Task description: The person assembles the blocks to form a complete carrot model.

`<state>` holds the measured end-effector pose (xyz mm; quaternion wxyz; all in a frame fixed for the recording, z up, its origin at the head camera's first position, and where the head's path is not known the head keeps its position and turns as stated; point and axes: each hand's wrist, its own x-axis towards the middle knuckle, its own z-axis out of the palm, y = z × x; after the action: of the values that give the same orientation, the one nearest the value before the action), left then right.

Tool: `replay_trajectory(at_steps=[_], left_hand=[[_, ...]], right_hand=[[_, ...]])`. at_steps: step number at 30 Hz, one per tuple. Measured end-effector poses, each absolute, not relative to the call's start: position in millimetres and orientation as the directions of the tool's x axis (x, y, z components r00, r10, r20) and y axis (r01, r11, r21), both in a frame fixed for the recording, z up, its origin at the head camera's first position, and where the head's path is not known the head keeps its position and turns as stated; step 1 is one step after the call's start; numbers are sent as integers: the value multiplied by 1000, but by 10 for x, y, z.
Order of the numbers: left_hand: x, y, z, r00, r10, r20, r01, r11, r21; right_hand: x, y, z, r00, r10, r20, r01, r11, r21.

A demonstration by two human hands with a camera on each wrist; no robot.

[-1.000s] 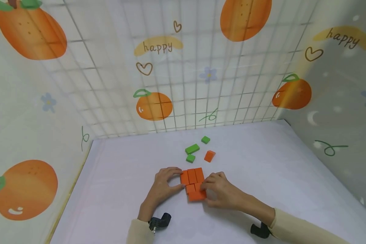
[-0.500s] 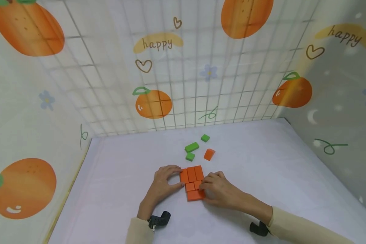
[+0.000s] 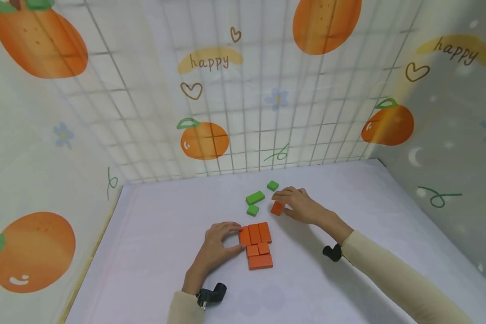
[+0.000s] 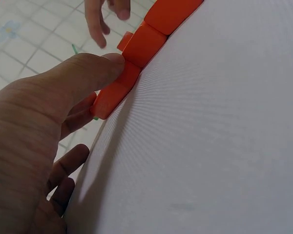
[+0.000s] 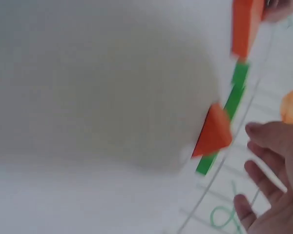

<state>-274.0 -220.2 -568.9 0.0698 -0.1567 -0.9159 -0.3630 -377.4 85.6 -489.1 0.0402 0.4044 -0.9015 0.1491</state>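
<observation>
The left hand [image 3: 215, 245] pinches the block [image 3: 245, 236] at 10 o'clock in the orange cluster [image 3: 260, 234]; only the left wrist view shows its thumb [image 4: 105, 66] by a seam. At the cluster's 1 o'clock on the counter [image 3: 166, 225], the right hand [image 3: 297, 204] partly covers an orange wedge [image 3: 277, 208]. The right wrist view reveals the wedge's slope and spread fingers [image 5: 260, 175] apart from it, but partly hides the green blocks [image 3: 255, 198], 9 to 12 o'clock of it.
</observation>
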Motion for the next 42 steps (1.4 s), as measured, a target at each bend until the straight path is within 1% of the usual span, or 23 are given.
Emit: replay_trajectory(at_steps=[2,5,11,16,18,20,22,25,27,29,35,42], left_hand=[[-2727,-2194,-5699,-940,239,243,341,683,646],[-2717,-2183,-5701,-939,245,239,343,679,649],[-2738,-2185,-5670,-933,261,249,361,694,623],[-2763,-2200,-5652,-932,264,249,363,694,622],[-2770,-2204,-5658,-934,263,241,357,698,621],[-2776,-2207,-5670,-935,264,238,355,702,617],[-2778,-2210,-5683,-934,263,241,356,700,619],[-2781,-2215,-5700,-935,259,242,354,698,622],[-2783,-2218,-5705,-936,257,242,352,695,627],[-2781,-2221,-5698,-938,256,233,346,696,629],[-2764,-2218,-5661,-942,254,219,335,696,635],[-2751,-2209,-5677,-945,245,217,327,688,648]], right_hand=[[-3874,876,-4889,-665,-733,142,-742,627,-239],[-3968,902,-4918,-662,-740,114,-742,629,-232],[-4013,954,-4989,-663,-732,158,-747,634,-202],[-3985,968,-5029,-624,-768,145,-778,593,-208],[-3974,954,-5040,-619,-768,161,-783,589,-200],[-3971,934,-5050,-635,-752,177,-772,606,-194],[-3975,913,-5064,-666,-726,173,-745,637,-196],[-3981,893,-5086,-712,-690,130,-700,683,-211],[-3973,896,-5090,-726,-679,108,-684,697,-217],[-3951,913,-5082,-715,-689,117,-696,686,-211],[-3895,1006,-5085,-646,-734,210,-763,615,-199],[-3897,1062,-5156,-624,-730,279,-781,582,-225]])
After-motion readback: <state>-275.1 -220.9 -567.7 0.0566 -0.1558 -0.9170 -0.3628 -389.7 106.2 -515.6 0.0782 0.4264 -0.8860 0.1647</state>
